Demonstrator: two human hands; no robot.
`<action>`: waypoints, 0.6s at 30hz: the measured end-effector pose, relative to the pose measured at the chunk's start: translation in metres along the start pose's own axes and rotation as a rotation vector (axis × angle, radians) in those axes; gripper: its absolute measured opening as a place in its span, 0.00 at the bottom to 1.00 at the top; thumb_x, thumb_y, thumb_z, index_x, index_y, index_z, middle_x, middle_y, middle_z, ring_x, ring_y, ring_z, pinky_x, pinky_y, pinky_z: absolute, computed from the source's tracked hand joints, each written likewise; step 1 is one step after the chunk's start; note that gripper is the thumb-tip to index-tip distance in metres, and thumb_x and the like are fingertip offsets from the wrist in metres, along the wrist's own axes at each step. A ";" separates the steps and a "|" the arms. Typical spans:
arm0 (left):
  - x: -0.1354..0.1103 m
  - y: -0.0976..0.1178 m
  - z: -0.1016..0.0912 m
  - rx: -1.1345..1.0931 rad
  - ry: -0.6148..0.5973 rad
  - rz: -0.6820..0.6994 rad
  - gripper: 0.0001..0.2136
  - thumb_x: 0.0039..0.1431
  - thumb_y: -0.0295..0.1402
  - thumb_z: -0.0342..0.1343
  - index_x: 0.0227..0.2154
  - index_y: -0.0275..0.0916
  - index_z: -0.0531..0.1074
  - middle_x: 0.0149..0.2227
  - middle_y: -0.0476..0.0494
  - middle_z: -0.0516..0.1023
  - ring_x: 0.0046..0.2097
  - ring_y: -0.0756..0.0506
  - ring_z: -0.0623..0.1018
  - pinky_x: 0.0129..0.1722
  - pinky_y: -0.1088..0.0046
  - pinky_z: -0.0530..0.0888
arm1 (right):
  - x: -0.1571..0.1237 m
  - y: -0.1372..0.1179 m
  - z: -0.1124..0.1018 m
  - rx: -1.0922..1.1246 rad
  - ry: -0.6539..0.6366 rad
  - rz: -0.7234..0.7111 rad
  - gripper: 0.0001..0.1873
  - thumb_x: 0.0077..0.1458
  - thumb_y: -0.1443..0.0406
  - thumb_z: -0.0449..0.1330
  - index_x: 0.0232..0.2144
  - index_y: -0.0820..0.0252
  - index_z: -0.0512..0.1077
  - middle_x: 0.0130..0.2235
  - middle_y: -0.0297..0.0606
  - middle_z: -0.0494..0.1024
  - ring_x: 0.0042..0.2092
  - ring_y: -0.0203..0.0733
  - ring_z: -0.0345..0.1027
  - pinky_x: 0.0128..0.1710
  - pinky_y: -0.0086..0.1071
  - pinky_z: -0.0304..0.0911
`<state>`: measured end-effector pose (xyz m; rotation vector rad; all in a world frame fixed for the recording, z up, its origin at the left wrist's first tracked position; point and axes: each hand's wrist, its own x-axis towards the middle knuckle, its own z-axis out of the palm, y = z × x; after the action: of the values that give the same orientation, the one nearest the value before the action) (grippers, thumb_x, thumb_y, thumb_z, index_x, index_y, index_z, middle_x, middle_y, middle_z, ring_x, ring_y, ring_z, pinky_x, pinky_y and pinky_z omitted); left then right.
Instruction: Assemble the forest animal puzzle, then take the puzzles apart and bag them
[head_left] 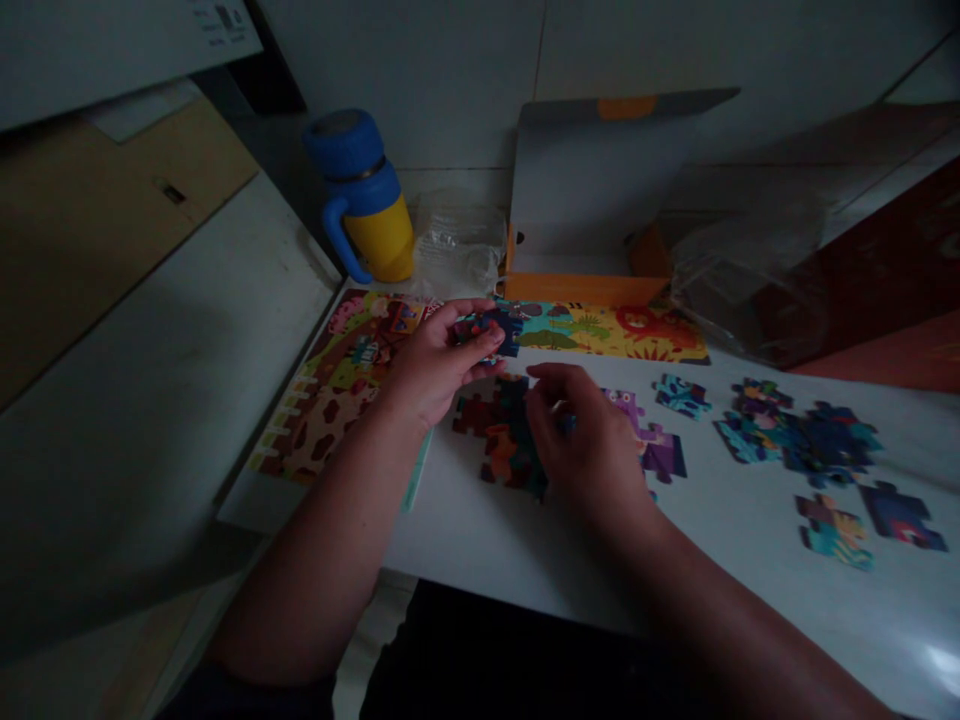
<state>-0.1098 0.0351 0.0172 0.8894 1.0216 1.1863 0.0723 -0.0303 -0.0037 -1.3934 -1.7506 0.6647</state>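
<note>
Puzzle piece (487, 330), light stiff card, sits edge-pinched in our left hand (427, 365)'s closed grip; our right hand (581, 435) curls over joined pieces (499, 440), its grip unclear.

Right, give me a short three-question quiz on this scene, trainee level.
1. What does the left hand hold?
2. True or false: the mug stands left of the open box.
3. Which animal shows at the right end of the puzzle strip? A lion, B whale, C penguin.

Key: 1. joined puzzle pieces; 2. true; 3. A.
</note>
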 end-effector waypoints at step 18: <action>-0.003 -0.011 0.007 0.033 -0.170 -0.068 0.16 0.59 0.33 0.70 0.49 0.42 0.78 0.45 0.45 0.79 0.45 0.45 0.82 0.40 0.66 0.86 | 0.016 0.021 -0.010 0.721 0.002 0.366 0.20 0.59 0.49 0.68 0.41 0.57 0.73 0.31 0.31 0.75 0.31 0.36 0.67 0.32 0.31 0.62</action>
<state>-0.0998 0.0303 0.0099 0.9572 0.9281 1.0216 0.0912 -0.0101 -0.0107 -1.1810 -1.0702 1.3303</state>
